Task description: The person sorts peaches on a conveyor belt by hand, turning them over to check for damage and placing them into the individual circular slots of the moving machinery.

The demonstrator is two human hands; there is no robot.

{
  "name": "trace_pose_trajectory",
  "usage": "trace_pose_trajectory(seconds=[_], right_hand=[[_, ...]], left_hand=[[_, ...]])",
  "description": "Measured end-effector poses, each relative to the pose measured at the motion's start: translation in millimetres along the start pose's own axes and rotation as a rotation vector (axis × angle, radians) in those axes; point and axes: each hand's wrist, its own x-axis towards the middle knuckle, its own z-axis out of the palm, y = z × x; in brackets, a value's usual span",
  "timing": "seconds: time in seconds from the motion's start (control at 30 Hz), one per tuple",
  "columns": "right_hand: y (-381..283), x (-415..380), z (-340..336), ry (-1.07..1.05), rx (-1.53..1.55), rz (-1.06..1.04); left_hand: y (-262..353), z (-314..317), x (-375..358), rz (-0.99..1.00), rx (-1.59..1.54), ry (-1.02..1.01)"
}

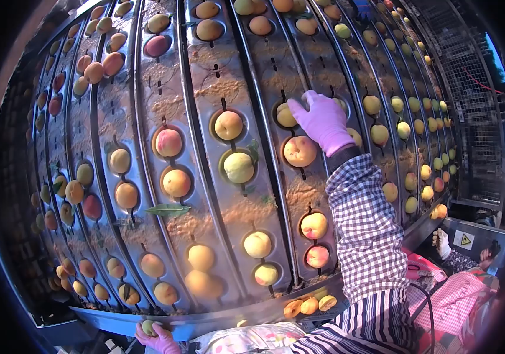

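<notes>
My right hand (322, 123), in a pink glove, reaches over the metal tray conveyor (217, 200). Its thumb and forefinger are apart, touching or just above a yellow peach (286, 115) in a cup. An orange peach (299, 151) sits in the cup just below that one. Down at the bottom edge, my left hand (157, 340), also gloved in pink, has its fingers around a green peach (148, 328), in front of the conveyor's blue rim. Peaches lie in pairs in the round cups on either side of my right hand.
Halved or damaged peaches (309, 305) lie on the ledge at the front edge. A leaf (167, 210) rests on the trays. At the right are another person's gloved hand (441, 243), a metal box with a warning label (463, 239) and a wire mesh guard (470, 88).
</notes>
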Motion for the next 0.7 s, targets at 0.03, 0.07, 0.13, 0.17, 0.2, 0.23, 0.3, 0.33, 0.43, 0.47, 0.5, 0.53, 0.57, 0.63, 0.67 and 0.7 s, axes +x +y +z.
trace_pose_trajectory(seconds=[0.03,0.07,0.13,0.17,0.2,0.23,0.3,0.33,0.43,0.47,0.5,0.53,0.57,0.63,0.67,0.7], right_hand=[[-14,-3,1,-0.082,-0.047,0.006],[-21,-5,7,-0.098,-0.082,-0.037],[-25,-5,14,-0.109,-0.093,-0.031],[-23,-6,13,-0.131,-0.067,-0.028],[-18,-8,14,-0.102,-0.040,-0.093],[-10,-12,18,-0.076,-0.012,-0.159],[1,-15,27,-0.053,0.025,-0.256],[4,-14,29,-0.051,0.034,-0.287],[8,-14,32,-0.016,0.025,-0.334],[9,-16,31,0.014,0.006,-0.339],[10,-17,30,0.044,-0.014,-0.346],[8,-22,23,0.016,0.051,-0.250],[3,-30,10,-0.010,0.114,-0.155],[-5,-49,-7,-0.087,0.076,-0.060],[-12,-63,-11,-0.136,-0.023,-0.061],[-15,-78,-12,-0.183,-0.120,-0.063]], left_hand=[[6,-2,0,-0.020,-0.071,-0.025],[9,-3,-1,-0.013,-0.065,-0.015],[13,-3,-1,-0.002,-0.056,0.003],[16,-2,0,-0.009,-0.091,0.001],[19,-2,0,-0.018,-0.125,-0.004],[19,-3,-2,-0.028,-0.156,-0.010],[6,1,-3,0.022,-0.030,0.013],[5,1,-1,0.052,0.031,0.025],[9,1,-1,0.013,-0.072,0.007],[13,0,-2,0.022,-0.070,0.016],[18,0,-4,0.031,-0.068,0.026],[22,-2,-5,0.039,-0.066,0.035],[23,-3,-4,0.040,-0.055,0.031],[25,-4,-4,0.040,-0.033,0.023],[24,-3,-4,0.054,-0.026,0.031],[22,-2,-4,0.069,-0.018,0.042]])
